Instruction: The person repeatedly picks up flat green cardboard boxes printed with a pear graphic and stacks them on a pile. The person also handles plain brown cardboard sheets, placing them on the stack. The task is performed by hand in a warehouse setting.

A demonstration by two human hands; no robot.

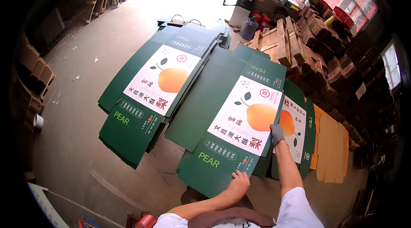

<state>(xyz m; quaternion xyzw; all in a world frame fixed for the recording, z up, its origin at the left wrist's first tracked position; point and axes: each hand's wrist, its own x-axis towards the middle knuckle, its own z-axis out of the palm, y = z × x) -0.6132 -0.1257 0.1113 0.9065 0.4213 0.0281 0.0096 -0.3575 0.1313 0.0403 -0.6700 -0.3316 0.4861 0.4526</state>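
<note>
A flat green pear carton (192,172) with a white panel and an orange fruit picture lies in front of me, on top of other green sheets. My left hand (239,185), bare, has its bent fingers over the near right edge; its thumb is hidden. Farther up that right edge, my right hand (277,134), in a grey glove, is closed on the carton. Partly beneath it to the right shows another printed carton (298,151), turned the other way round. A stack of matching cartons (124,136) stands to the left.
Plain brown cardboard sheets (332,151) lie on the right. Behind them are wooden pallets (276,41) and piled brown cardboard (321,31). A water dispenser (244,3) and a large bottle (248,28) stand at the back. A red roll (147,221) is near my left elbow.
</note>
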